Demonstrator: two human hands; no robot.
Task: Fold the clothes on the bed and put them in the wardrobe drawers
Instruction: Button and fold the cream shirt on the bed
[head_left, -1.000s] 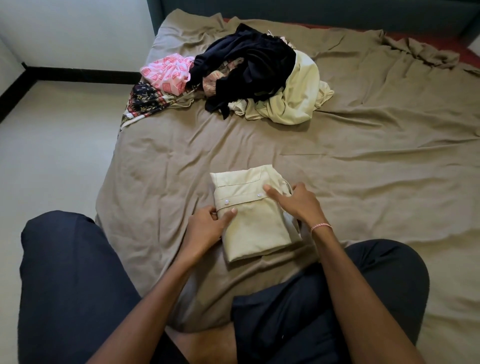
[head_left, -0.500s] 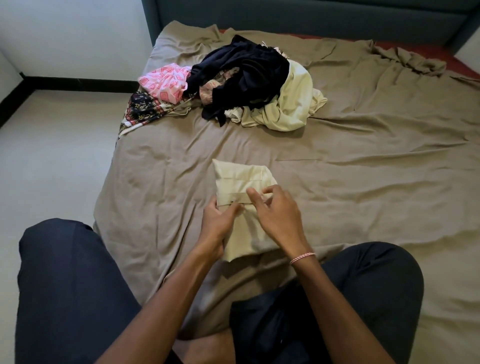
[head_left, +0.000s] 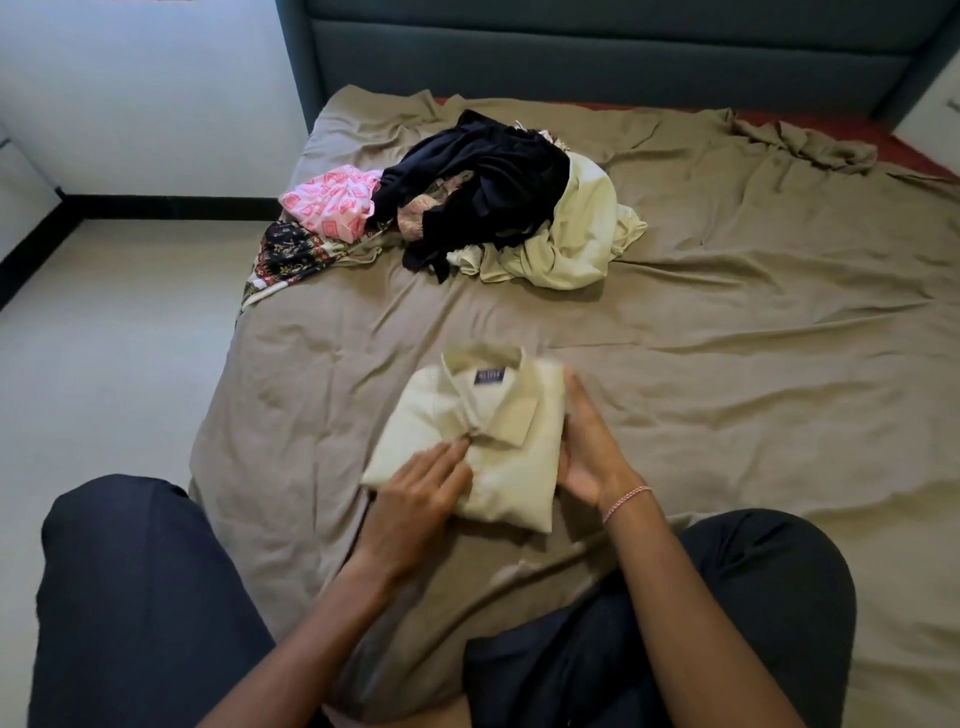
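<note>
The left hand (head_left: 421, 499) is laid flat, fingers (head_left: 447, 457) extended, on one folded shirt (head_left: 498, 436). The right hand (head_left: 589, 441) is pressed open against the shirt's right edge; nothing is gripped. The shirt is held between both hands on the bed (head_left: 727, 364). One pile of clothes (head_left: 467, 202) is seen beyond.
</note>
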